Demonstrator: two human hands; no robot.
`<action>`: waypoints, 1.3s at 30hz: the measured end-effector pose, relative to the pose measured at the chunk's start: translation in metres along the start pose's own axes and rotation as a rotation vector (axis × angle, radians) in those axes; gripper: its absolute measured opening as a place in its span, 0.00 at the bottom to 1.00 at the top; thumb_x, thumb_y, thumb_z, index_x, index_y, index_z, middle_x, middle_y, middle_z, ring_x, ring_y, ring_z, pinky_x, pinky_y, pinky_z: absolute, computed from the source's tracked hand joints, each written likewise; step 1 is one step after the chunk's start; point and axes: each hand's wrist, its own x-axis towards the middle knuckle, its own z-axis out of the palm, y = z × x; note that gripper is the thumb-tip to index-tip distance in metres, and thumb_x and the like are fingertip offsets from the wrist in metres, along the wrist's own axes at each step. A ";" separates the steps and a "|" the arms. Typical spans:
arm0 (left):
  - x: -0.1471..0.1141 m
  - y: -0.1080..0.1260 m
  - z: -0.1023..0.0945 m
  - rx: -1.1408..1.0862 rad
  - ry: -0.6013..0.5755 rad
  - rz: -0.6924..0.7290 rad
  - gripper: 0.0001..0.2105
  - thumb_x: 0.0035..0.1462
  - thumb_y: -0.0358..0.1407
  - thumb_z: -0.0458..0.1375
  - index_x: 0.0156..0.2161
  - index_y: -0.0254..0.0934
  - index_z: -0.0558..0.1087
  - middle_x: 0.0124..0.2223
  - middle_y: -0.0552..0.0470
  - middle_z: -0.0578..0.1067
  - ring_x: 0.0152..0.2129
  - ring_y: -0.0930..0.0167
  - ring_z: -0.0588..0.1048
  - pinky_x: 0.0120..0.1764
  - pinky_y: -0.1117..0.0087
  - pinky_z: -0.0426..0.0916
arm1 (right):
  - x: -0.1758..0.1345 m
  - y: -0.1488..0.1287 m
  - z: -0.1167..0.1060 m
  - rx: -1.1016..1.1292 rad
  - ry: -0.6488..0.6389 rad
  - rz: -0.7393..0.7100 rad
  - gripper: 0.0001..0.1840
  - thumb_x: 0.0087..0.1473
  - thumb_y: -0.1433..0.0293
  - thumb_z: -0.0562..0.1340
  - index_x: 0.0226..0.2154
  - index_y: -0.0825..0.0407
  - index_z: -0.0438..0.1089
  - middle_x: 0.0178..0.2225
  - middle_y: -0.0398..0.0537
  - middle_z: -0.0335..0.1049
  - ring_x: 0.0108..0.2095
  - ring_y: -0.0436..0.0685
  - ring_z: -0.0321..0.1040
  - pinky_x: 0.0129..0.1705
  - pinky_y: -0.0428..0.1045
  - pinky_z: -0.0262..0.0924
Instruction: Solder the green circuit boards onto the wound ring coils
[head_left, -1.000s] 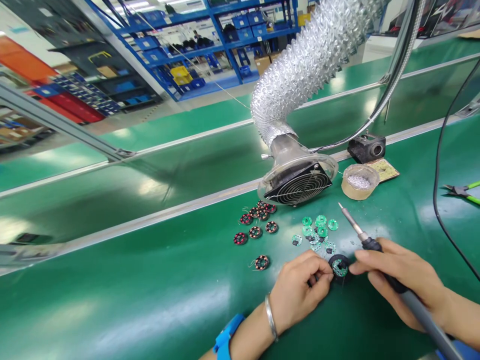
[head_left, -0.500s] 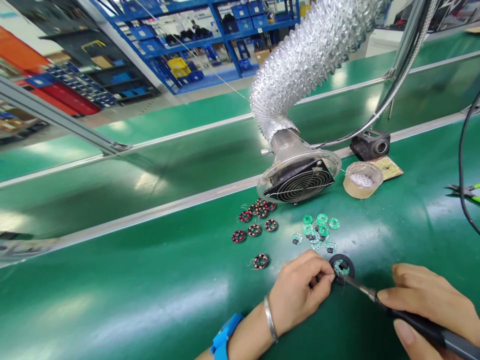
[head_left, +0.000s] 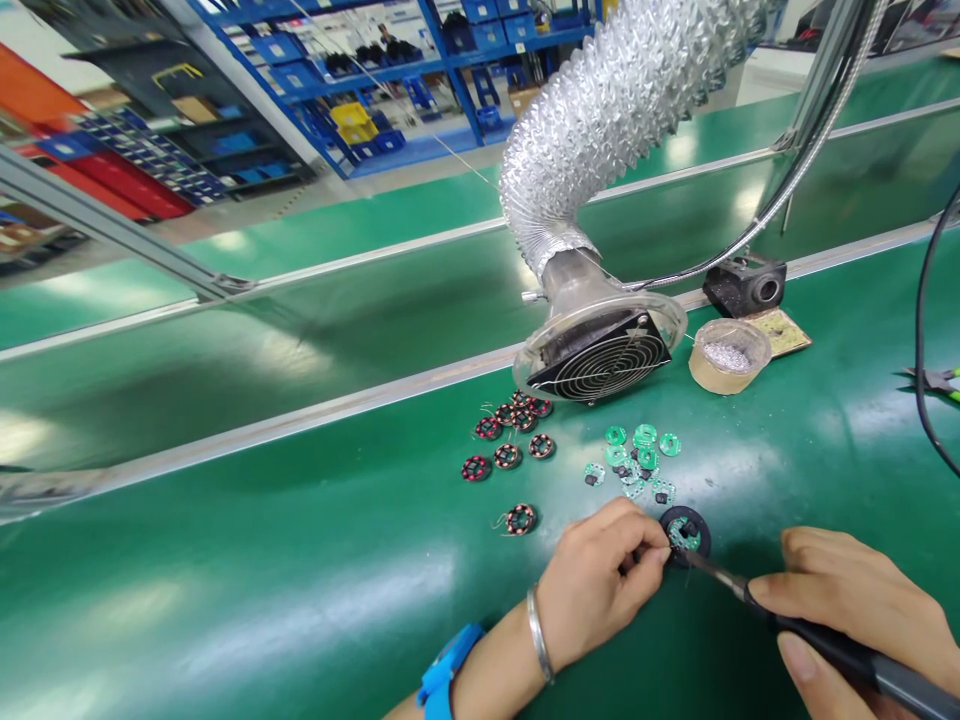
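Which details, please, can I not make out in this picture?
Left hand: in the head view, its fingers hide anything pinched.
Soldering iron: head view, tip too small to tell whether it touches the circuit board.
Pliers: head view, handles cut off by the right edge.

Left hand [head_left: 604, 570] fingertips met the dark ring [head_left: 703, 528]; the soldering iron [head_left: 832, 647] in the right hand [head_left: 870, 590] blocked low approach from their right. Just beyond the fingertips, scattered green boards [head_left: 643, 458] obstructed a low pass; farther out, the fan hood [head_left: 604, 365] limited headroom, with the tub [head_left: 726, 375] beside it. Left of the fingers sat a lone coil [head_left: 530, 516]; past it, the bench [head_left: 300, 560] offered a broad open lane. Beyond the right fingers, open surface ran to the cable [head_left: 921, 330], which crossed before the pliers [head_left: 943, 380].
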 end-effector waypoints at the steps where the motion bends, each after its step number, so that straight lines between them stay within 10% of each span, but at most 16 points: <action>1: 0.000 0.000 0.000 0.002 -0.002 0.000 0.06 0.55 0.24 0.54 0.32 0.36 0.71 0.29 0.51 0.73 0.24 0.75 0.70 0.29 0.77 0.66 | 0.000 -0.001 0.003 0.000 0.015 0.002 0.17 0.53 0.56 0.62 0.44 0.43 0.72 0.27 0.52 0.70 0.29 0.64 0.72 0.24 0.56 0.67; 6: 0.001 0.000 -0.001 -0.008 -0.011 0.010 0.06 0.55 0.24 0.54 0.32 0.36 0.71 0.29 0.51 0.73 0.24 0.75 0.70 0.29 0.77 0.65 | 0.006 -0.009 0.012 0.026 0.237 -0.001 0.13 0.56 0.68 0.55 0.44 0.45 0.68 0.21 0.49 0.67 0.22 0.61 0.69 0.19 0.56 0.59; 9: 0.001 0.001 -0.001 -0.006 -0.014 0.011 0.06 0.55 0.24 0.54 0.32 0.36 0.71 0.29 0.51 0.73 0.24 0.74 0.70 0.29 0.77 0.66 | 0.008 -0.014 0.009 0.011 0.159 0.049 0.16 0.52 0.75 0.55 0.43 0.46 0.65 0.21 0.48 0.67 0.25 0.62 0.70 0.21 0.56 0.59; 17: 0.000 0.000 -0.002 -0.002 -0.024 0.015 0.06 0.56 0.25 0.53 0.32 0.36 0.71 0.29 0.51 0.74 0.25 0.74 0.70 0.30 0.76 0.66 | 0.011 -0.010 0.015 0.024 0.302 -0.022 0.10 0.56 0.72 0.53 0.38 0.49 0.67 0.18 0.48 0.66 0.20 0.59 0.67 0.17 0.53 0.55; 39: 0.000 -0.003 0.000 0.005 -0.001 0.040 0.06 0.56 0.24 0.53 0.32 0.35 0.71 0.29 0.52 0.73 0.24 0.75 0.70 0.30 0.77 0.66 | 0.017 -0.021 -0.011 0.036 0.174 0.086 0.07 0.57 0.72 0.58 0.38 0.48 0.70 0.23 0.47 0.71 0.24 0.58 0.73 0.22 0.49 0.65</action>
